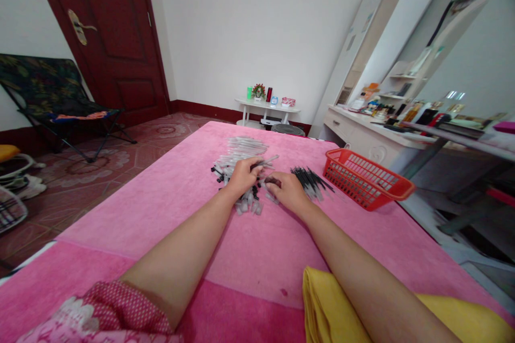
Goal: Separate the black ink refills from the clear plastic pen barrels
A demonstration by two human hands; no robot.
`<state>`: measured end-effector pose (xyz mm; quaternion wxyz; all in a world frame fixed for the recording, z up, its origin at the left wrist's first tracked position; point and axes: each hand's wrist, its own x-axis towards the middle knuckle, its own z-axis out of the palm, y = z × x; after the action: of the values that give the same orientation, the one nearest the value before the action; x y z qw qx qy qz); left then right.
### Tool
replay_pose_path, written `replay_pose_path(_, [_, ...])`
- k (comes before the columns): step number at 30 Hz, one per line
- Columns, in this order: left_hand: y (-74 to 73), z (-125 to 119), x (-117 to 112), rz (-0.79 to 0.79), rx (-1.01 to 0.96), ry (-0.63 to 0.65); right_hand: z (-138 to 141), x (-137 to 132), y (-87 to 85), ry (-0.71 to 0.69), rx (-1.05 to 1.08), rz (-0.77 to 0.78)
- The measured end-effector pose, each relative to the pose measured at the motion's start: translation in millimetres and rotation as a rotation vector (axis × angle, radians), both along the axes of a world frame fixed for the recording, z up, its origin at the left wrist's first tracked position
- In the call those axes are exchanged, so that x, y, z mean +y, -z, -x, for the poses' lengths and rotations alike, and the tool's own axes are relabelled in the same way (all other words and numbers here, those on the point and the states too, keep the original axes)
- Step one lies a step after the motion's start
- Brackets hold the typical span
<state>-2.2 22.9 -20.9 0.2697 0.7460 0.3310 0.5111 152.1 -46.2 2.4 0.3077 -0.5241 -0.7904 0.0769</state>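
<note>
On the pink cloth (257,257), my left hand (243,176) is closed around a slim translucent pen barrel (271,160) that points to the right. My right hand (288,191) is just beside it with fingers curled together; whatever they may hold is hidden. Behind my left hand lies a heap of clear pen barrels (245,146). Small clear caps (248,207) and little black pieces (217,172) are scattered around and under the left hand. To the right of my right hand, dark pen refills (309,180) with pale ends lie in a loose bunch.
A red plastic basket (367,181) stands at the table's right side. Folded yellow cloth (328,305) lies under my right forearm. Beyond the table are a small white shelf table (267,105), a dressing table (370,131) with bottles, and a folding chair (64,96).
</note>
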Motion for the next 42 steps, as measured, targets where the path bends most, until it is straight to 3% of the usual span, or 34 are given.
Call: replay_pose_path(42, [-1.1, 0.6, -1.3, -0.016, 0.066, 0.016, 0.5, 0.2, 1.0, 0.007, -0.029, -0.004])
